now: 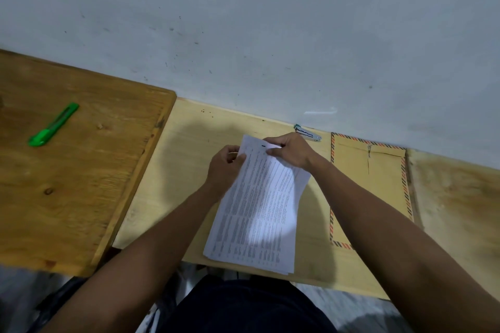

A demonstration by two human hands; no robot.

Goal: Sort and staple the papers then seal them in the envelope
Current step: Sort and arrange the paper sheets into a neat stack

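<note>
A: Item one, the papers (259, 203). A printed stack lying on the pale table (173, 170), its near edge just over the table's front. Sheets slightly fanned at the right side.

B: Hands?

A: Both at the far end. Left hand (224, 167) pinches the far left corner; right hand (289, 151) grips the top edge, fingers curled over it. Neither is free.

B: Step in hand, by your reckoning?

A: Sorting or squaring, I'd judge. I see no staple, though the corner is partly covered. To do it well: lift, tap the edges level on the table, hold that corner tight so nothing slips, then reach for the stapler.

B: Item two?

A: Stapler (308, 134), small, metal, against the wall (243, 21), just beyond the right hand. Untouched.

B: Three?

A: Envelope (370, 186), brown with a striped border, flat to the right of the papers, string clasp at the far end. Whether the flap is open, I cannot tell.

B: Surface and room?

A: Pale table, bare wood, stained at the far right. A darker table (81, 170) abuts it on the left, carrying a green cutter (52, 125), well apart from the work. Wall scuffed, grey-white. Dim light; the person's shadow falls across the stack.
</note>
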